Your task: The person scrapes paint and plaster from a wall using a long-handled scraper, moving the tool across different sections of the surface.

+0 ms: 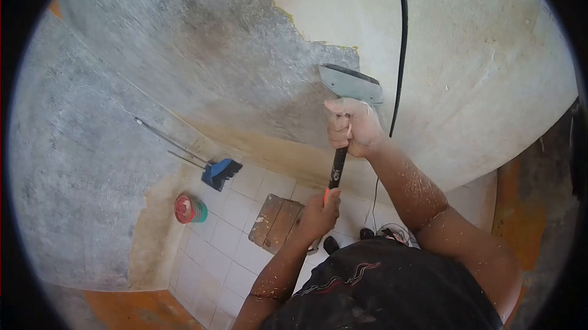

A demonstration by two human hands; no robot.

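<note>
A wide-bladed wall scraper (352, 84) with a grey metal head and a black handle rests against the wall, or very near it, by the ragged edge of the cream paint (334, 8). Just below its head, my right hand (355, 125) is wrapped round the handle. Lower down, close to an orange-red part, my left hand (323, 212) grips the same handle. Bare grey wall (245, 60) shows left of the blade. Pale flakes speckle my arms and dark shirt.
A black cable (402, 30) hangs down the wall right of the scraper. Below are a wooden stool (274, 223), a blue broom and dustpan (222, 172), and a red-and-green bucket or basket (191, 209) on white floor tiles (242, 269).
</note>
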